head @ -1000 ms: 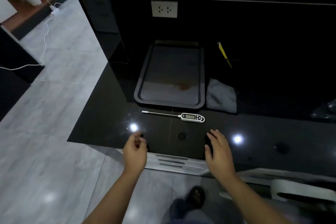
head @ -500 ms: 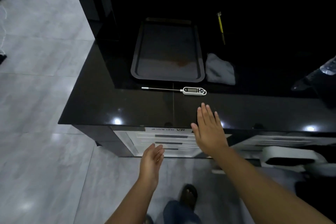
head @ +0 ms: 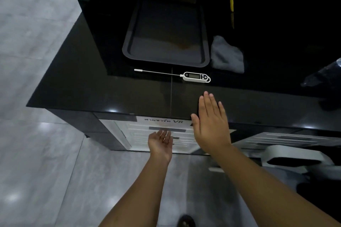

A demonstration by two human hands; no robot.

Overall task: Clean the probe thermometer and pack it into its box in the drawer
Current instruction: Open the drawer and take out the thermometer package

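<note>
A white probe thermometer (head: pixel 195 77) lies on the black counter (head: pixel 92 88), its thin metal probe pointing left. A grey cloth (head: pixel 227 55) sits crumpled just behind it to the right. My right hand (head: pixel 212 125) hovers flat, fingers extended, over the counter's front edge, a short way in front of the thermometer. My left hand (head: pixel 160 143) is lower, palm up and empty, in front of the white drawer unit (head: pixel 166 134) under the counter, fingertips near the top drawer's handle slot. The box is not visible.
A dark baking tray (head: pixel 166 31) with a brownish stain stands behind the thermometer. A yellow-handled tool (head: pixel 231 0) lies at the back right. A plastic bottle (head: pixel 324 75) sits at the right edge. A second white drawer unit (head: pixel 287 142) stands to the right; grey tiled floor on the left.
The view has tilted down towards the counter's front. My left hand dropped below the counter edge to the drawer front and turned palm up. My right hand flattened near the edge.
</note>
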